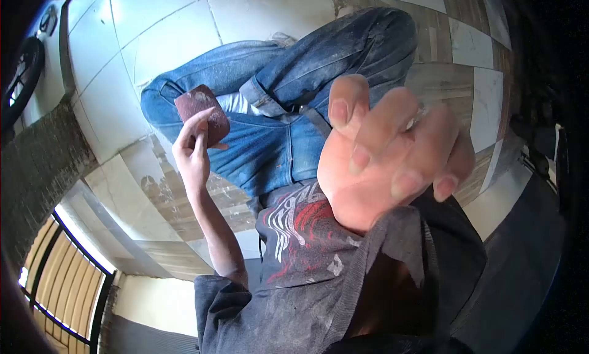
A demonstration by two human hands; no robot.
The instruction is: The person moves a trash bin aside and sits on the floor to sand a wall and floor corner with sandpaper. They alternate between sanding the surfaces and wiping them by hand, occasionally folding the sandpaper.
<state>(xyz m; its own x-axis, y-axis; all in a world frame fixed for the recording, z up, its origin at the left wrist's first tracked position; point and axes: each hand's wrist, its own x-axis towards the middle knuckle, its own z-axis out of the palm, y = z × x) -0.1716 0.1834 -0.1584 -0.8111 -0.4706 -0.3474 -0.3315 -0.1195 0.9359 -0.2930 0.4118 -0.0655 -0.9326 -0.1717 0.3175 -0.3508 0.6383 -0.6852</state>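
Note:
At the left, my left hand [195, 146] pinches a reddish-brown flat square pad [199, 102] between thumb and fingers. The pad has rounded corners and whitish worn patches. It is held over my bent knee, in front of the blue jeans [270, 139]. Close to the camera, my right hand [399, 151] is raised with its palm up and its fingers loosely curled and apart. Nothing shows in that palm. Behind it are my dark shirt [300, 274] with a red and white print and part of my lap.
I sit cross-legged on a tiled floor [165, 47] with pale and wood-patterned tiles. A black-framed grille [67, 274] stands at the lower left, below a dark, rough ledge [49, 163]. A black curved object [27, 77] is at the left edge.

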